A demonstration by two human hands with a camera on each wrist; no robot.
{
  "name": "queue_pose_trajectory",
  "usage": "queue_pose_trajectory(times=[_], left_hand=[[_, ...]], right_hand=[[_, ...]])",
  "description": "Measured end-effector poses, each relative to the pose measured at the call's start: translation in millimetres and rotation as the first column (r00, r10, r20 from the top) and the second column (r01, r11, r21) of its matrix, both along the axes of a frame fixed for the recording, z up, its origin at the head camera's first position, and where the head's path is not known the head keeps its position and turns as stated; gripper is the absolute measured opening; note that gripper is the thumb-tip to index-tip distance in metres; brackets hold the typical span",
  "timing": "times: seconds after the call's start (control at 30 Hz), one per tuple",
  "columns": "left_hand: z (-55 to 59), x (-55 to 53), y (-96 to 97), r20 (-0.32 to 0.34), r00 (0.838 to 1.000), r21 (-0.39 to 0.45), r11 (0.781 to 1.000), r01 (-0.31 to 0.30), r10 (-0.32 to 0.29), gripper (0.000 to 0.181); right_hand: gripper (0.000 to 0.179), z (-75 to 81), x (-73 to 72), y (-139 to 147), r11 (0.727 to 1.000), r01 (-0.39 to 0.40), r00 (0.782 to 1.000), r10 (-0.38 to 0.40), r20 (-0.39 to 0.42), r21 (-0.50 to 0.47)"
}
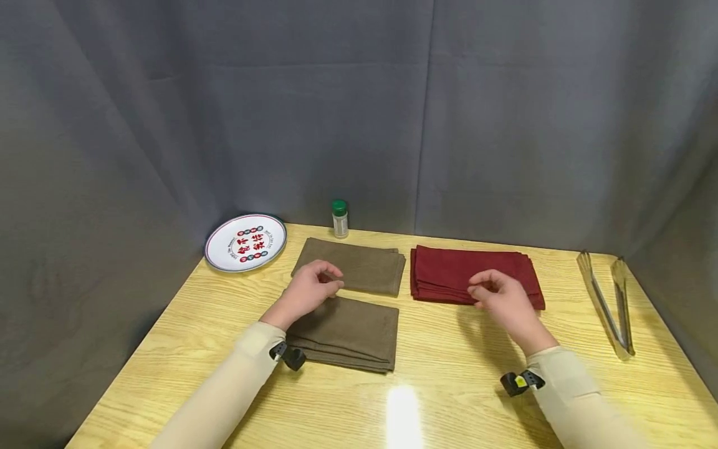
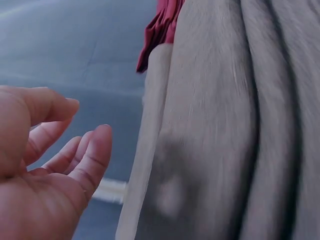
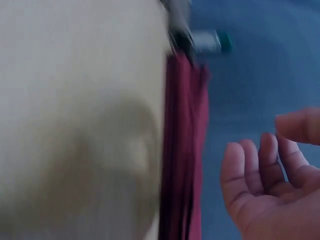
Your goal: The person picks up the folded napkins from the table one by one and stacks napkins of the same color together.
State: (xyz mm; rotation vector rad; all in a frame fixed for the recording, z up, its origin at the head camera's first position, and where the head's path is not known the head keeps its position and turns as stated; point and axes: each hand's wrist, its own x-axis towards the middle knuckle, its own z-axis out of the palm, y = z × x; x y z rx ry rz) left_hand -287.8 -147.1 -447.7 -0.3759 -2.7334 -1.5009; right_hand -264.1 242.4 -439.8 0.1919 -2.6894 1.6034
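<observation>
Two folded brown cloths lie one behind the other on the table, the near cloth and the far cloth. Over their left part hovers my left hand, fingers loosely bent with a gap to the thumb. In the left wrist view that hand holds nothing beside the brown folds. A folded dark red cloth lies to the right. My right hand is above its near right part, and the right wrist view shows that hand with nothing between thumb and fingers.
A white plate with red characters sits at the back left. Behind the brown cloths stands a small green-capped shaker bottle. Metal tongs lie spread at the right edge. A grey curtain closes off the back and sides.
</observation>
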Motion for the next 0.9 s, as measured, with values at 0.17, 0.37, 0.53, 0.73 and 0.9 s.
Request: queue_pose_trajectory(times=[0.17, 0.37, 0.53, 0.73, 0.9], left_hand=[[3.5, 15.0, -32.9, 0.003, 0.998, 0.028, 0.998, -0.061, 0.061, 0.022], [1.1, 30.7, -70.6, -0.015, 0.988, -0.021, 0.988, -0.153, 0.153, 0.027], [-7.7, 38.6, -91.8, -0.006, 0.974, -0.083, 0.970, -0.226, 0.227, 0.025], [-20.2, 46.2, -100.3, 0.058, 0.989, -0.199, 0.973, -0.120, 0.134, 0.030], [-23.0, 53.2, -97.6, 0.078, 0.994, -0.203, 0.978, -0.055, 0.072, 0.034]], right_hand=[[0.006, -15.0, 15.4, -52, 0.977, -0.134, 0.991, 0.137, -0.006, 0.165], [0.014, -24.6, 30.9, -89, 0.889, -0.220, 0.970, 0.242, -0.004, 0.402], [0.036, -23.5, 39.7, -103, 0.834, -0.261, 0.958, 0.284, 0.028, 0.486], [0.051, -23.5, 44.8, -113, 0.818, -0.316, 0.945, 0.318, 0.080, 0.480], [0.055, -22.3, 47.9, -117, 0.801, -0.329, 0.941, 0.324, 0.099, 0.501]])
